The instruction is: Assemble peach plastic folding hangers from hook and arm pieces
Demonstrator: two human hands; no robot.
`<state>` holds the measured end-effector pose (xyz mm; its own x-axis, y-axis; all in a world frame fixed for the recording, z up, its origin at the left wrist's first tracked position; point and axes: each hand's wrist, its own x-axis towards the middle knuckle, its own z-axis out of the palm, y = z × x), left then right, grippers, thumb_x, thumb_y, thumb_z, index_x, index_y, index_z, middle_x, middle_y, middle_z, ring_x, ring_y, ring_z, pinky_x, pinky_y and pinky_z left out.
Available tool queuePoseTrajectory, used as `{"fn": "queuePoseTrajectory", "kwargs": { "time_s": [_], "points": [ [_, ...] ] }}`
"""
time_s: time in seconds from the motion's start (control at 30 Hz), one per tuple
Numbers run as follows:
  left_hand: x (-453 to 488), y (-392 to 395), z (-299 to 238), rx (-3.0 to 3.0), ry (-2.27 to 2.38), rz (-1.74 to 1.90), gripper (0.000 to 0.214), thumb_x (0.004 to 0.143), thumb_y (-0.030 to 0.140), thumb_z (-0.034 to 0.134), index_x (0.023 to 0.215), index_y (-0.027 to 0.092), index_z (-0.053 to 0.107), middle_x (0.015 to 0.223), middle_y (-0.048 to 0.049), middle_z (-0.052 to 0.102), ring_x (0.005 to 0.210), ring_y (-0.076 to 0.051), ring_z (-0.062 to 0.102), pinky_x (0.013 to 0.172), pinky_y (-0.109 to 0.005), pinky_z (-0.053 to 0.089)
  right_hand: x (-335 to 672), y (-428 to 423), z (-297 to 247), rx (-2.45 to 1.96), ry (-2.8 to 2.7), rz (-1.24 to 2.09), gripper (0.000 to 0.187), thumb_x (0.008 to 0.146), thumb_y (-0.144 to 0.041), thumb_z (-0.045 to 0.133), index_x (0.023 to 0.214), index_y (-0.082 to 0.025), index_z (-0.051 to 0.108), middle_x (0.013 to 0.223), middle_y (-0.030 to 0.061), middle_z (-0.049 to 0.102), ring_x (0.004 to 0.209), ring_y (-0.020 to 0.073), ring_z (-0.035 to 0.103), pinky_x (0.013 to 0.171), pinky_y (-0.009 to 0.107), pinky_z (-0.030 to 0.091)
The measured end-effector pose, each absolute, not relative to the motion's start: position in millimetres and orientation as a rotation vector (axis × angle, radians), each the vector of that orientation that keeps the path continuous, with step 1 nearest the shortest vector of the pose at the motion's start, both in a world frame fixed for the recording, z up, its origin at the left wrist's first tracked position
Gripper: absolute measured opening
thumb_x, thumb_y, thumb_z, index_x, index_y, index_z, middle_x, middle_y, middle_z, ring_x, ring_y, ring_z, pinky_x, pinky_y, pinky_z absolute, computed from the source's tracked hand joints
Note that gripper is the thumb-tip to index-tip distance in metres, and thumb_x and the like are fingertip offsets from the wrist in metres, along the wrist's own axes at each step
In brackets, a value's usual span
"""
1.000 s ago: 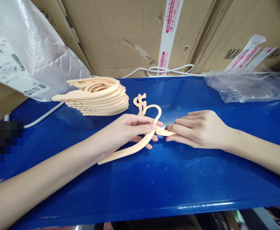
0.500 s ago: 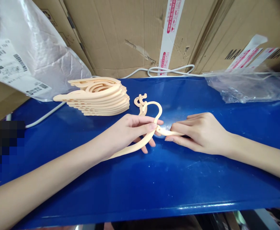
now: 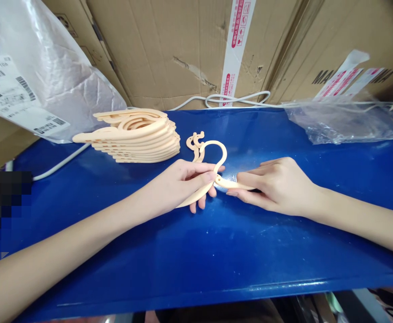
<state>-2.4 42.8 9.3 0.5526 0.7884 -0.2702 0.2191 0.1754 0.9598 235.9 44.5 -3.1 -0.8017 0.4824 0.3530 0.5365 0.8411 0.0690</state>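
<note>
A cream plastic clothes hanger (image 3: 224, 154) is held between my two hands over the blue table, its curved hook upward. My left hand (image 3: 186, 181) is closed on it, thumb and fingers pinching near the base of the hook. One arm of the hanger runs under this hand and is partly hidden. My right hand (image 3: 277, 186) pinches the other arm, which reaches right from the joint below the hook; its far end is out of sight under the fingers. Just behind my left hand lie loose cream hanger pieces (image 3: 196, 142).
A stack of folded cream hangers (image 3: 139, 141) stands at the back left, beside a silver-white labelled bag (image 3: 72, 67). Cardboard boxes (image 3: 169, 40) line the back. A white cable (image 3: 237, 101) and a clear plastic bag (image 3: 344, 121) lie along the rear of the blue table (image 3: 216, 264).
The hanger arm under my left hand has shifted and shows less of its length now. My left fingers have drawn in slightly. My right hand keeps its pinch, and the view has moved a little.
</note>
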Motion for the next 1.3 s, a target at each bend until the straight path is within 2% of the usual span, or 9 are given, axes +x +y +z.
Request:
{"fn": "queuePoseTrajectory", "kwargs": {
  "time_s": [0.3,0.5,0.67,0.83,0.9,0.97,1.03,1.13,1.3],
  "points": [
    [-5.1,47.1,3.7,1.423,0.935,0.444,0.039,0.098,0.037,0.059,0.131,0.017,0.066,0.065,0.0017,0.063,0.045,-0.007,0.056,0.038,-0.013,0.046,235.7,44.6,-1.8,-0.831,-2.707,-0.160,0.052,0.105,-0.049,0.039,0.066,-0.019,0.056,0.049,-0.0045,0.049,0.041,0.0076,0.040,0.046,0.026,0.021],
    [-6.5,47.7,5.7,1.465,0.937,0.406,0.037,0.101,0.038,0.052,0.131,0.019,0.066,0.066,0.0018,0.063,0.045,-0.008,0.056,0.039,-0.014,0.046,237.9,45.6,0.2,-0.860,-2.757,-0.096,0.056,0.106,-0.052,0.032,0.069,-0.019,0.059,0.051,-0.0031,0.052,0.043,0.0083,0.042,0.047,0.026,0.021],
    [-4.8,46.9,9.2,1.533,0.927,0.380,0.032,0.101,0.039,0.050,0.116,0.018,0.069,0.066,0.0027,0.062,0.045,-0.008,0.055,0.040,-0.014,0.043,238.6,47.8,2.2,-0.871,-2.773,-0.044,0.056,0.106,-0.052,0.033,0.069,-0.019,0.058,0.052,-0.0033,0.054,0.043,0.0082,0.041,0.048,0.026,0.020],
    [-2.4,34.4,15.0,1.948,1.045,0.358,0.036,0.103,0.035,0.042,0.080,0.017,0.063,0.059,0.0033,0.059,0.044,-0.007,0.050,0.049,-0.018,0.040,241.6,57.6,-2.3,-0.825,-2.770,-0.005,0.058,0.103,-0.058,0.037,0.065,-0.018,0.056,0.053,-0.0030,0.052,0.046,0.0088,0.041,0.052,0.026,0.024],
    [-3.0,28.2,13.3,2.255,1.075,0.370,0.034,0.103,0.032,0.039,0.088,0.017,0.065,0.062,0.0008,0.063,0.049,-0.010,0.055,0.054,-0.022,0.038,243.0,62.7,-4.5,-0.836,-2.722,-0.099,0.065,0.096,-0.072,0.038,0.065,-0.018,0.055,0.056,-0.0022,0.051,0.050,0.0103,0.043,0.057,0.027,0.028],
    [-4.4,24.6,9.0,2.488,1.062,0.360,0.033,0.104,0.033,0.039,0.110,0.016,0.066,0.075,-0.0038,0.072,0.061,-0.016,0.064,0.057,-0.025,0.038,243.9,66.6,-5.4,-0.867,-2.668,-0.195,0.071,0.088,-0.083,0.038,0.066,-0.018,0.055,0.059,-0.0009,0.052,0.057,0.0133,0.046,0.063,0.030,0.031],
    [-6.2,24.3,4.0,2.593,1.016,0.360,0.035,0.104,0.035,0.039,0.120,0.016,0.064,0.086,-0.0061,0.075,0.069,-0.019,0.069,0.059,-0.027,0.039,244.0,68.8,-5.4,-0.889,-2.649,-0.228,0.073,0.084,-0.088,0.036,0.069,-0.019,0.056,0.063,0.0007,0.054,0.065,0.0166,0.049,0.068,0.032,0.033],
    [-8.2,26.9,-1.2,2.629,0.921,0.447,0.030,0.103,0.031,0.040,0.108,0.016,0.066,0.072,-0.0007,0.071,0.059,-0.015,0.064,0.055,-0.025,0.037,243.4,70.5,-5.8,-0.918,-2.619,-0.206,0.076,0.079,-0.091,0.036,0.079,-0.019,0.058,0.075,0.0039,0.061,0.074,0.0204,0.053,0.073,0.036,0.036],
    [-9.1,27.1,-2.8,2.673,0.816,0.548,0.022,0.101,0.025,0.045,0.107,0.016,0.064,0.067,0.0048,0.066,0.050,-0.010,0.056,0.049,-0.022,0.033,243.3,70.3,-6.6,-0.878,-2.509,-0.224,0.088,0.074,-0.092,0.047,0.116,-0.015,0.060,0.118,0.0158,0.066,0.101,0.0308,0.060,0.084,0.044,0.043]
  ]
}}
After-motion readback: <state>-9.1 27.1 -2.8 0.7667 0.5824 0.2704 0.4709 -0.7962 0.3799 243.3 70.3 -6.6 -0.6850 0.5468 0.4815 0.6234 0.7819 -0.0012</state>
